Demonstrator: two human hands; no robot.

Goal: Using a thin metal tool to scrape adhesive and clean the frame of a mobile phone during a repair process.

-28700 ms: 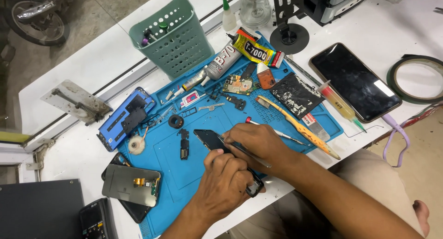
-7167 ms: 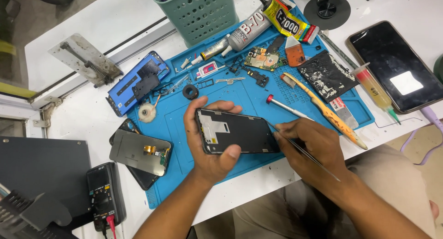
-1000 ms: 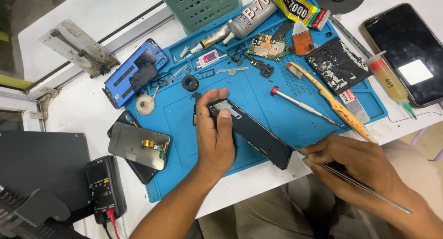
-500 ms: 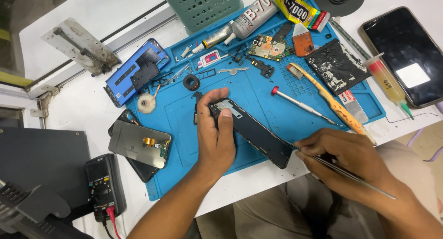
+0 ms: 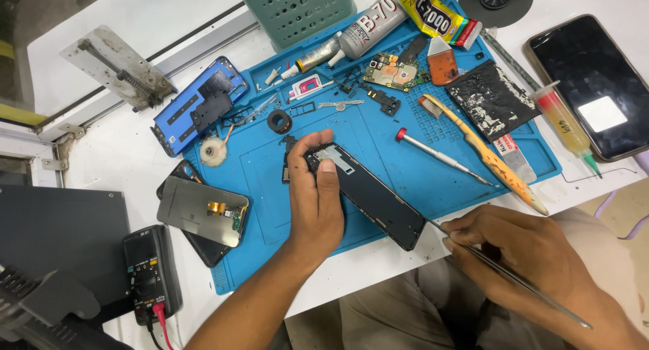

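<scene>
The person's left hand (image 5: 314, 205) lies over the upper end of a black, opened phone frame (image 5: 368, 196), thumb and fingers closed in a firm grip on its top edge. The frame rests slantwise on the blue silicone repair mat (image 5: 270, 208), near the mat's front edge, its lower end pointing toward the right hand (image 5: 524, 252). That hand is clenched round a pair of long, thin metal tweezers (image 5: 507, 277), whose tip sits just beside the frame's lower corner; I cannot tell whether it touches.

Beyond the frame on the mat lie a red-capped slim screwdriver (image 5: 443, 158), an orange-handled toothbrush (image 5: 488, 154) and a small green circuit board (image 5: 392, 71). Two tubes of glue (image 5: 368, 29) sit near the mat's far edge, in front of a grey-green perforated plastic basket (image 5: 297, 11). A blue phone back cover (image 5: 199, 107) overlaps the mat's left side, and a grey display panel with a ribbon cable (image 5: 201, 211) lies nearer the front, beside a black multimeter (image 5: 150, 272). A dark smartphone (image 5: 595, 86) rests on the white worktop (image 5: 118, 154) to the right.
</scene>
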